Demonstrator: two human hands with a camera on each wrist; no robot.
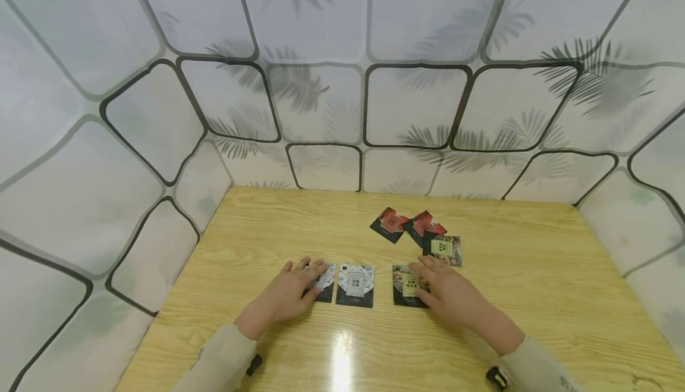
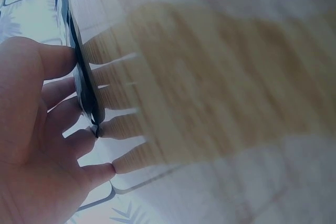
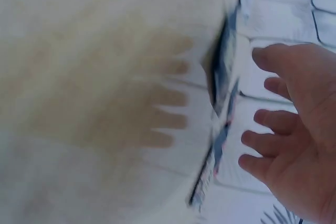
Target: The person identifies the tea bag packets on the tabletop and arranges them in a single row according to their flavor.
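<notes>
My left hand (image 1: pixel 289 289) lies over a black and white-grey sachet (image 1: pixel 324 292), its fingers stretched and touching it. In the left wrist view the thumb and fingertips meet the edge of this sachet (image 2: pixel 86 87). A matching sachet (image 1: pixel 355 285) lies flat just to its right. My right hand (image 1: pixel 448 288) is spread above a black sachet with a yellow label (image 1: pixel 405 285), covering its right side. The right wrist view shows the fingers (image 3: pixel 275 121) apart from the blurred sachets (image 3: pixel 224 66), with nothing held. A second yellow-label sachet (image 1: pixel 446 249) lies just beyond the right fingertips.
Two black and red sachets (image 1: pixel 390 224) (image 1: pixel 425 226) lie farther back; the right one is partly overlapped by the yellow-label sachet. The wooden table (image 1: pixel 267 219) meets a patterned wall covering (image 1: pixel 326 166) at the back and sides.
</notes>
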